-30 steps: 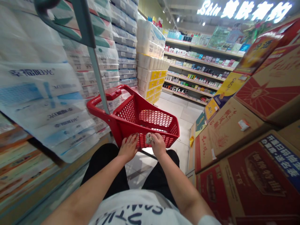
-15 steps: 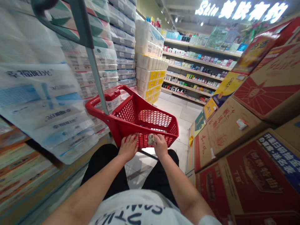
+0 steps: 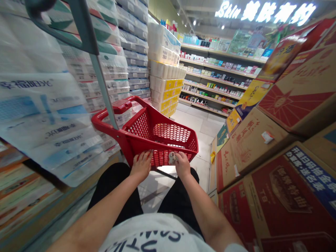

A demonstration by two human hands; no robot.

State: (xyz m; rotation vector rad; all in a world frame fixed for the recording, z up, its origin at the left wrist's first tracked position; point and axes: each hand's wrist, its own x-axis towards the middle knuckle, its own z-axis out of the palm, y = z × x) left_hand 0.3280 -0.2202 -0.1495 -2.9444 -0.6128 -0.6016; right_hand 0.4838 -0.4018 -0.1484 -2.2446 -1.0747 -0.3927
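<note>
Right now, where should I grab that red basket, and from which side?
Probably the loop handle at the red basket's left end, from above: it arches clear of the mesh. At the near rim: left hand, and right hand clutching a pale wad.

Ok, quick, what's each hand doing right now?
Left hand: open, fingers flat on the red basket.
Right hand: closed on a small pale wad.

White T-shirt, dark lettering — black trousers.
</note>
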